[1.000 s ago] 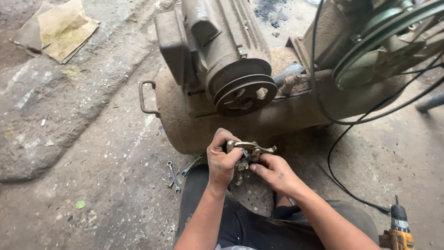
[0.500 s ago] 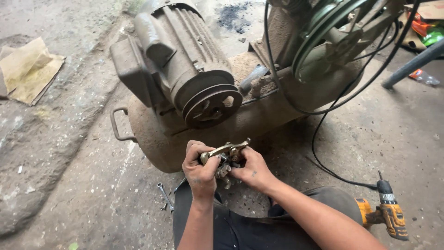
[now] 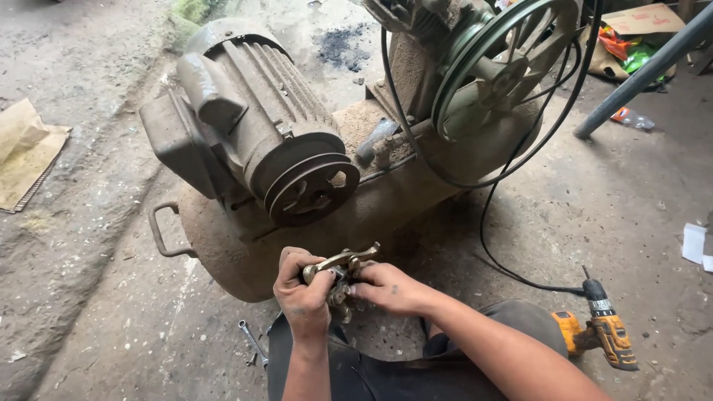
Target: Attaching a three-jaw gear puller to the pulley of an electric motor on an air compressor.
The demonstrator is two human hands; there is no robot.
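Note:
My left hand [image 3: 303, 295] and my right hand [image 3: 385, 288] both grip a small brass-coloured metal fitting with a curved lever [image 3: 341, 266], held just above my lap. The left fingers wrap its left end, while the right fingers pinch its lower right side. The part's underside is hidden by my fingers. Directly beyond it lies a rusty air compressor tank [image 3: 245, 260] carrying a grey electric motor [image 3: 245, 122] with a grooved pulley [image 3: 310, 191].
A green flywheel [image 3: 496, 70] with a loose black belt sits at the upper right. A yellow cordless drill [image 3: 603, 333] lies on the concrete to my right, wrenches [image 3: 252, 343] to my left. Cardboard [image 3: 26, 152] lies far left, a metal pipe [image 3: 648, 68] at upper right.
The view has shifted right, so the compressor and my hands sit further left in frame. Both hands have kept hold of the fitting, turning it slightly.

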